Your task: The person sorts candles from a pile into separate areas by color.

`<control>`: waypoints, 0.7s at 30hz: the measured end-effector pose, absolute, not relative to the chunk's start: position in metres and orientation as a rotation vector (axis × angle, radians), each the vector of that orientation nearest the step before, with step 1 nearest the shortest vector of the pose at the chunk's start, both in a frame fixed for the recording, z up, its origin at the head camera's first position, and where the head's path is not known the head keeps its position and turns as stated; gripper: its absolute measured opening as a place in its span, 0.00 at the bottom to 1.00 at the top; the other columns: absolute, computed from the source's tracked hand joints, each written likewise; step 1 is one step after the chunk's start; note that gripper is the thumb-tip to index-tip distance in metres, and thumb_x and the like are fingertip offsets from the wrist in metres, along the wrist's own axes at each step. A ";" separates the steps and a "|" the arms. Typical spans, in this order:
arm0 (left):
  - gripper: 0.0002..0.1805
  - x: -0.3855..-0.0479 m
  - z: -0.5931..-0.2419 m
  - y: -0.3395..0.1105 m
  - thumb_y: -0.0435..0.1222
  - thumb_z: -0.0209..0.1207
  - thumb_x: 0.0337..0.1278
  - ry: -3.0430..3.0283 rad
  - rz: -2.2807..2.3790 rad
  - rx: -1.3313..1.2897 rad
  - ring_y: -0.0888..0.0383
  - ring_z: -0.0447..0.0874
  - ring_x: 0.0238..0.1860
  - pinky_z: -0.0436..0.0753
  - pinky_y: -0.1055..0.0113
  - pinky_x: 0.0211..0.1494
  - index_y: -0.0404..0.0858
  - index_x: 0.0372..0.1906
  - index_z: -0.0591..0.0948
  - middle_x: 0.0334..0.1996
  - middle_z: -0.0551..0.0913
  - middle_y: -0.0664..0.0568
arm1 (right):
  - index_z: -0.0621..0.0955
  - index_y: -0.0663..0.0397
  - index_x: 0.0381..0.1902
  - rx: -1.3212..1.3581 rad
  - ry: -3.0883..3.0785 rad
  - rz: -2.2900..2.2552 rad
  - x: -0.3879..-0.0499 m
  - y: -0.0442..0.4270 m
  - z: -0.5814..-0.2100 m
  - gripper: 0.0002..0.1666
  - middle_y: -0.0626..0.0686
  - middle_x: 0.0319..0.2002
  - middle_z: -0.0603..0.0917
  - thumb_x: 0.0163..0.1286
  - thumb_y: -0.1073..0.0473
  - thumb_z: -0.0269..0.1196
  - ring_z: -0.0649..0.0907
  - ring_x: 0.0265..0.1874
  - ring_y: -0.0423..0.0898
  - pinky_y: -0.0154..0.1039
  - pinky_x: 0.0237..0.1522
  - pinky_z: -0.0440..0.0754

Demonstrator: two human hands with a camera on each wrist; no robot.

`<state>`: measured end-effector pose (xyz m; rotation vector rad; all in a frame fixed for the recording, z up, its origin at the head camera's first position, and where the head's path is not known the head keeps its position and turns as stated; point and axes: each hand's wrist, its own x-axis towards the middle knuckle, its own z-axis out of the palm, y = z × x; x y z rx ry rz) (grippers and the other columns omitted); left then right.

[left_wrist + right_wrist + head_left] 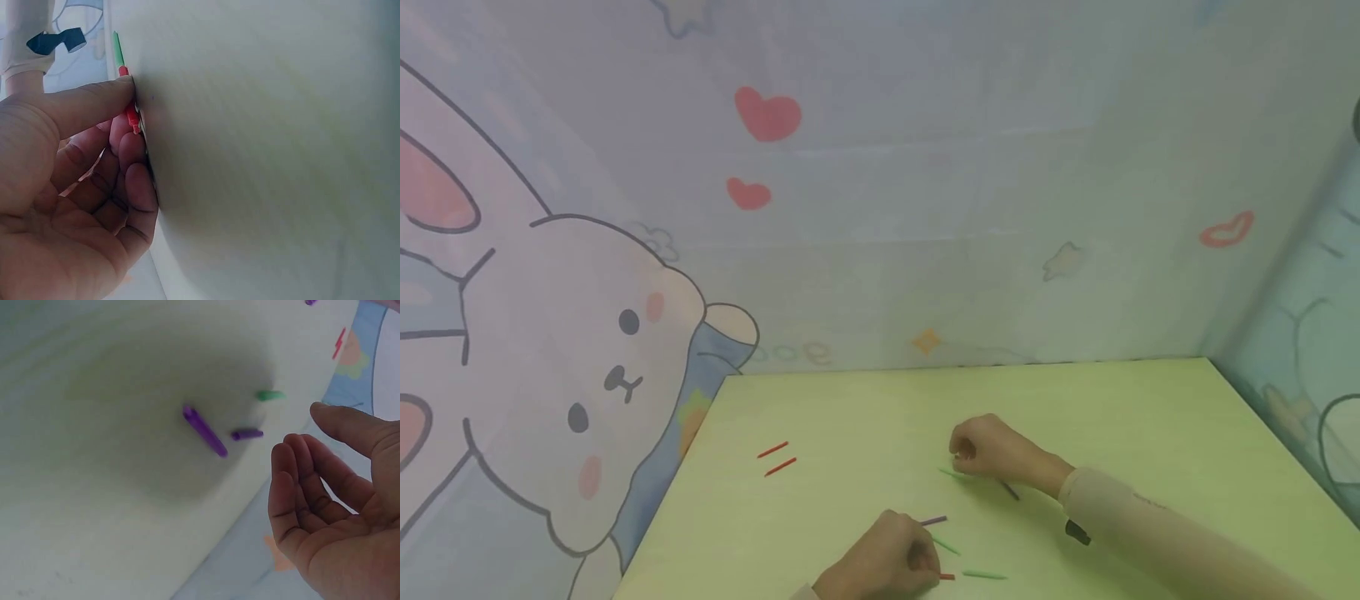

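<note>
Pinching red stick (132,117) at table (850,433): left hand (886,557), green stick (947,545) just beside. Right hand (1000,447) loose, thumb parted from bent fingers, above table near purple sticks (205,431). Red pair (781,467) lies farther left.

A nursery-style corner, home or otherwise unclear: behind the plain counter (850,417) at six o'clock, a creased pastel backdrop (910,242) carries a cartoon rabbit (550,333) at nine, red-pink hearts (769,117) at eleven.
</note>
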<state>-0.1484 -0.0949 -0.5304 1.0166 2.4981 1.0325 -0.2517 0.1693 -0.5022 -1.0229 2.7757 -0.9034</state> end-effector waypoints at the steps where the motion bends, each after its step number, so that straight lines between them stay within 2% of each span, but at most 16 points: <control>1: 0.10 -0.149 -0.530 -0.095 0.26 0.70 0.56 2.489 1.039 1.003 0.81 0.76 0.22 0.81 0.79 0.28 0.45 0.29 0.93 0.20 0.83 0.73 | 0.90 0.58 0.42 -1.022 2.783 -0.892 -0.251 0.169 -0.505 0.05 0.42 0.35 0.87 0.70 0.67 0.75 0.80 0.34 0.34 0.34 0.40 0.83; 8: 0.09 -0.149 -0.528 -0.094 0.27 0.72 0.60 2.415 1.110 0.866 0.75 0.78 0.21 0.81 0.76 0.27 0.43 0.28 0.92 0.19 0.83 0.71 | 0.88 0.57 0.38 -1.032 2.834 -0.825 -0.250 0.166 -0.522 0.07 0.42 0.31 0.82 0.64 0.70 0.76 0.75 0.31 0.35 0.33 0.35 0.79; 13: 0.09 -0.148 -0.528 -0.094 0.28 0.72 0.59 2.440 1.095 0.871 0.75 0.77 0.21 0.80 0.77 0.27 0.44 0.27 0.92 0.19 0.82 0.71 | 0.88 0.57 0.38 -1.008 2.819 -0.841 -0.249 0.165 -0.526 0.07 0.42 0.32 0.82 0.64 0.70 0.76 0.76 0.33 0.35 0.33 0.37 0.81; 21: 0.09 -0.150 -0.528 -0.093 0.28 0.73 0.60 2.448 1.085 0.860 0.75 0.77 0.22 0.80 0.77 0.28 0.45 0.27 0.92 0.19 0.83 0.71 | 0.86 0.52 0.31 -1.010 2.793 -0.888 -0.245 0.164 -0.525 0.11 0.39 0.29 0.82 0.67 0.72 0.74 0.76 0.32 0.34 0.32 0.36 0.81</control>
